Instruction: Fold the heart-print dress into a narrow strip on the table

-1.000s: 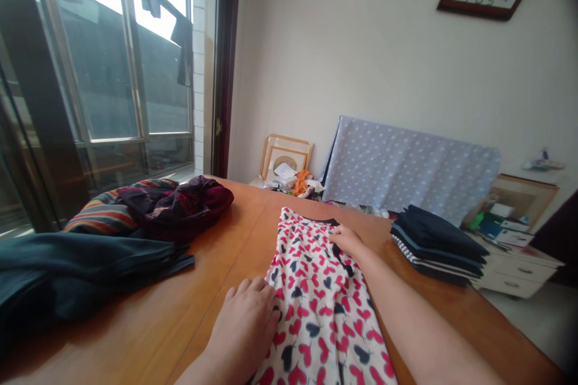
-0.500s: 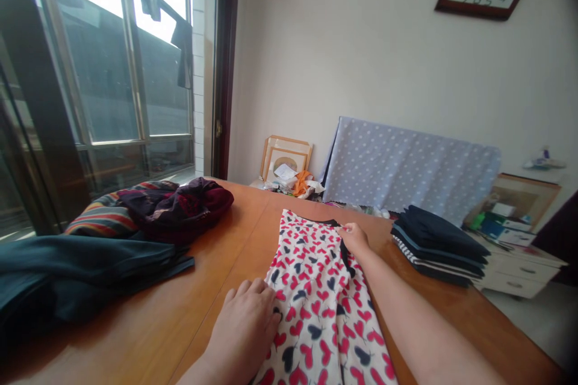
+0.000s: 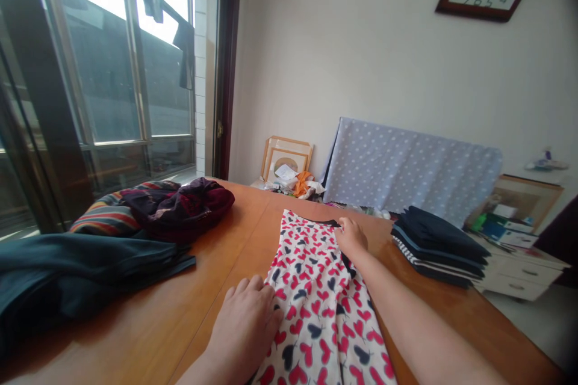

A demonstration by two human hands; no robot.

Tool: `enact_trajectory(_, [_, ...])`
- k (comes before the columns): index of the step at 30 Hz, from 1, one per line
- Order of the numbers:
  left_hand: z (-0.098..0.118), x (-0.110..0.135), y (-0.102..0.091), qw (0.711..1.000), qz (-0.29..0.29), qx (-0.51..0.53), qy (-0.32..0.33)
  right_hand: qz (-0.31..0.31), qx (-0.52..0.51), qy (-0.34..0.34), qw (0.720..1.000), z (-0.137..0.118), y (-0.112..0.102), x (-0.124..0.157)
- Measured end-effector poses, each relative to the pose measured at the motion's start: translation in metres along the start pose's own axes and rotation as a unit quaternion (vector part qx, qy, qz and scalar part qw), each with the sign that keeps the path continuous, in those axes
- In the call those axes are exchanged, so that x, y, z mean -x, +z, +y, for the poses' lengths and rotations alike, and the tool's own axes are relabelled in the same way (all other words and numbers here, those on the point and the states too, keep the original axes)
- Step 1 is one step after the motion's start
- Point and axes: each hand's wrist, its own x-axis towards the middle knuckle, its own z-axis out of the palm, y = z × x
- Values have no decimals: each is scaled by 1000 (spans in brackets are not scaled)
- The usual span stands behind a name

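A white sleeveless dress (image 3: 311, 289) with red and dark hearts and black trim lies lengthwise on the wooden table (image 3: 239, 222). Its lower end runs out of view at the bottom. At its far right corner, by the neckline and armhole, my right hand (image 3: 352, 236) pinches the cloth between thumb and fingers. My left hand (image 3: 248, 319) rests nearer to me at the dress's left edge. Its fingers are curled, with the thumb over the cloth; the fingertips are hidden.
Left on the table lie a dark teal garment (image 3: 90, 271), a maroon scarf-like cloth (image 3: 189, 207) and a striped cloth (image 3: 108, 216). To the right stands a stack of folded dark clothes (image 3: 438, 243). Beyond the table are a polka-dot cloth (image 3: 406, 168) and a white drawer cabinet (image 3: 519, 274).
My right hand's fingers have shifted slightly up and over the dress's corner. The left hand and the dress have hardly moved.
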Motion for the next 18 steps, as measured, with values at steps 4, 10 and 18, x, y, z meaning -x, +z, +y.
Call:
enact_trajectory(4, [1, -1, 3, 1000, 1, 7, 5, -33, -17, -42, 998, -38, 14, -9])
enact_trajectory(10, [3, 0, 5, 999, 5, 29, 25, -102, -60, -97, 988, -101, 58, -20])
enact_trajectory(18, [4, 1, -4, 999, -37, 38, 14, -140, -60, -57, 987, -142, 111, -45])
